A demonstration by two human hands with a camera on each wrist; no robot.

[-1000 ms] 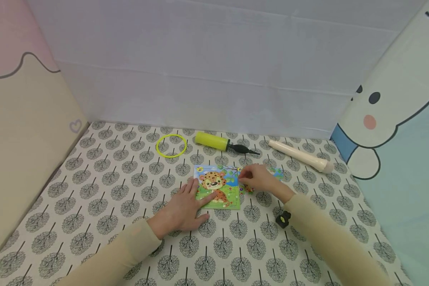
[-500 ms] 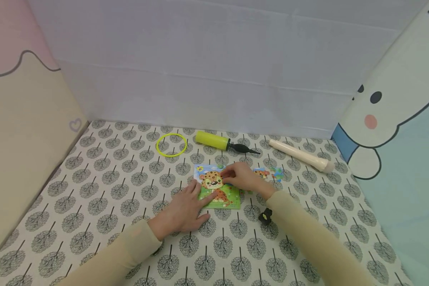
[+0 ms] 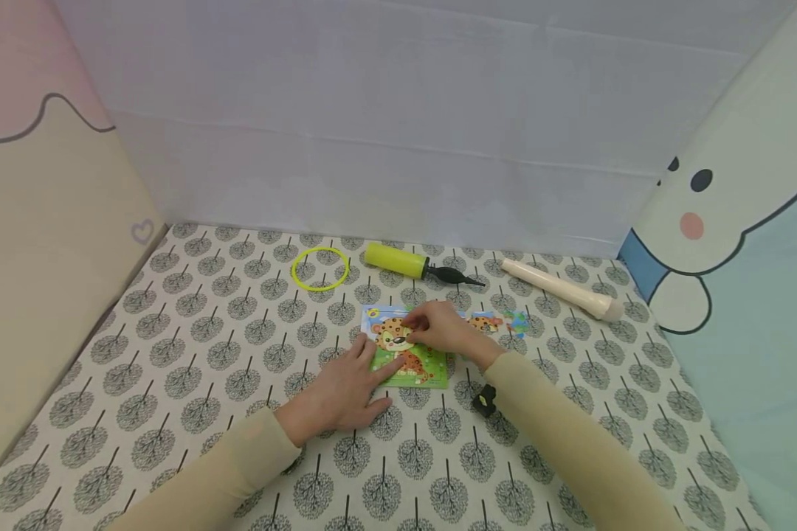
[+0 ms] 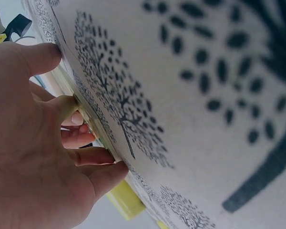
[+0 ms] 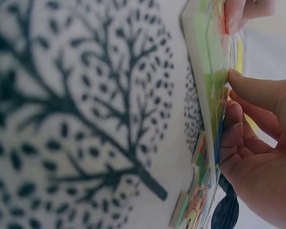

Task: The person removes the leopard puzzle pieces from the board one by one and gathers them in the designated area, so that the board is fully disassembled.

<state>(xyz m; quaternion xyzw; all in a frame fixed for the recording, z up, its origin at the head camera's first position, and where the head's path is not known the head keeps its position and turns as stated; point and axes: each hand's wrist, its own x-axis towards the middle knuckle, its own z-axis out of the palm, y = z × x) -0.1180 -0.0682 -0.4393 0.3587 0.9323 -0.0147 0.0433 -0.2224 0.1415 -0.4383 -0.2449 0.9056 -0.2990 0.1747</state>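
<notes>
A flat picture puzzle board (image 3: 401,381) with a spotted leopard cub lies at the table's middle. My left hand (image 3: 337,391) rests palm down, its fingers spread over the board's left side and thumb on the cloth. The left wrist view shows these fingers (image 4: 102,179) at the board's edge. My right hand (image 3: 441,328) is over the board's upper right, thumb and fingers pinched near the cub's face; a puzzle piece appears held there, mostly hidden by the fingers. Loose puzzle pieces (image 3: 485,322) lie just right of the board, partly behind my right hand.
Behind the board lies a yellow hand pump (image 3: 396,261) with a black nozzle. A yellow ring (image 3: 320,288) is at back left, and a cream tube-shaped object (image 3: 558,286) at back right. A tree-print cloth (image 3: 206,376) covers the table; a pale wall (image 3: 398,147) stands behind.
My right hand has moved left from the loose pieces onto the board, then slightly further left toward the cub's face. My left hand has stayed in place.
</notes>
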